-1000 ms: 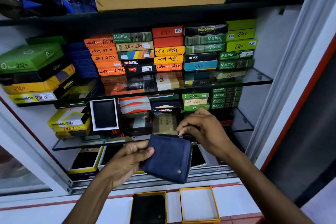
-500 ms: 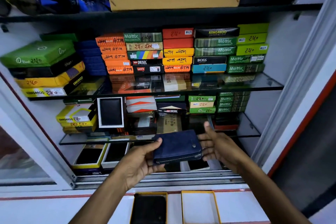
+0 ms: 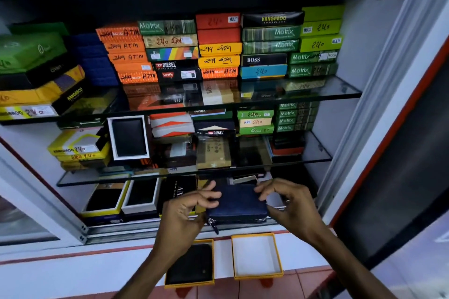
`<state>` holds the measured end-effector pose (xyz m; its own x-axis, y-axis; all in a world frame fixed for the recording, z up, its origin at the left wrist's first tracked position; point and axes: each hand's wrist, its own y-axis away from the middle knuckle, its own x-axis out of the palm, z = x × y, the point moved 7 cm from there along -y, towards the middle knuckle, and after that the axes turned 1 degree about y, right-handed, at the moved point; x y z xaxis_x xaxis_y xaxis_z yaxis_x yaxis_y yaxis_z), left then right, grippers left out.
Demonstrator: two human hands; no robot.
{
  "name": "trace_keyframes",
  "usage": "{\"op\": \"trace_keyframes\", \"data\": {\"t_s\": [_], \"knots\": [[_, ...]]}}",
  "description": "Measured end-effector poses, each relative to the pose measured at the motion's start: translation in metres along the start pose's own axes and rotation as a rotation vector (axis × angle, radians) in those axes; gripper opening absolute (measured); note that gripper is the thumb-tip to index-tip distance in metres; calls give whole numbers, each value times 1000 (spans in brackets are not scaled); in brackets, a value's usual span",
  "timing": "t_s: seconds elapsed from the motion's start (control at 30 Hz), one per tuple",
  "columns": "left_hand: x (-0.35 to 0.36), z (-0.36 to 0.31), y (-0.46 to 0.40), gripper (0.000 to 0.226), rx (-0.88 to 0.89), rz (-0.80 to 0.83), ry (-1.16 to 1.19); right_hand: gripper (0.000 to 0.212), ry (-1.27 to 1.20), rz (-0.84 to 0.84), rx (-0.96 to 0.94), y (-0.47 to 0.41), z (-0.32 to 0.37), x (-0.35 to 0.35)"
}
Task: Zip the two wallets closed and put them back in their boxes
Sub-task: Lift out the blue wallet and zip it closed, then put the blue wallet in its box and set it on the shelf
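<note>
A dark blue zip wallet (image 3: 237, 204) lies flat in the air between both hands, its zipper edge toward me and the zip pull (image 3: 213, 224) hanging at its left corner. My left hand (image 3: 184, 211) grips the wallet's left end. My right hand (image 3: 289, 204) holds the right end with fingers curled over the top. Below on the counter, a yellow-rimmed box (image 3: 211, 262) contains a black wallet (image 3: 192, 267). Beside it to the right stands an empty yellow-rimmed box (image 3: 279, 257) with a white lining.
A glass-shelved cabinet (image 3: 315, 94) behind the hands is packed with stacked wallet boxes. Open display boxes (image 3: 143, 199) sit on its lowest level. A sliding-door track (image 3: 121, 233) runs along the cabinet's foot. A white frame (image 3: 379, 94) stands at the right.
The wallet was turned from upright to flat, zipper edge toward me. Both hands moved lower and now grip its two ends. The camera has tilted down.
</note>
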<state>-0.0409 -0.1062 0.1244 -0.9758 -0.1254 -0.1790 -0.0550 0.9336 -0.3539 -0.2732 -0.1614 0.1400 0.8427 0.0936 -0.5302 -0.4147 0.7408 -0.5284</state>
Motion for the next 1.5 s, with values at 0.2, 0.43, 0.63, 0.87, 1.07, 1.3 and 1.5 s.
{"op": "trace_keyframes", "data": {"t_s": [0.2,0.43,0.63,0.87,1.07,1.3,1.5], "knots": [[18,49,13,42,-351,-66,78,33,-210,36,426,36,-51,16],[57,118,38,27,-689,-52,-161,16,-87,182,791,87,-106,47],[88,150,49,20,-698,50,-301,19,128,393,935,119,-138,71],[104,159,55,31,-732,175,-534,31,127,244,1154,142,-166,78],[98,153,50,10,-778,145,-440,29,39,266,1109,134,-154,74],[53,84,16,25,-631,-117,-252,16,-237,-17,998,80,-103,19],[18,9,-29,33,-444,-248,-68,14,-334,-147,798,8,-58,-23]]}}
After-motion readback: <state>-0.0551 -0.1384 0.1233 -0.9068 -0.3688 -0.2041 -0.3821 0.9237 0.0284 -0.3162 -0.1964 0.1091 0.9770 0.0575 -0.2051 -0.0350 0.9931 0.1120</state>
